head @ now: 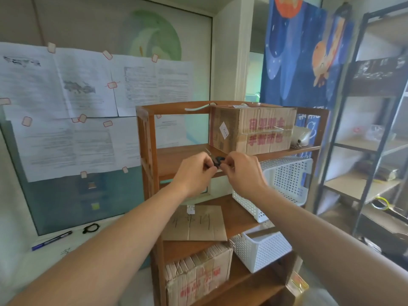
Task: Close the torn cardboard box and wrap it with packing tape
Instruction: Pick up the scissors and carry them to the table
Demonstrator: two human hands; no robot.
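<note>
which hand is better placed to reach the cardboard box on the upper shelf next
Right, probably: the right hand is just below the cardboard box, while the left hand is further to its left. Both now pinch a small black object, which must be freed first.

A small black thing (217,161), pinched between the left hand (194,173) and the right hand (241,174), is so covered by fingers that its kind cannot be told. Above and right of the hands, the red print on the cardboard box (254,131) is too blurred to read, as is the text on the papers (88,89) to their left. Below the hands, a second cardboard box (198,279) is cut off by the bottom edge.
</note>
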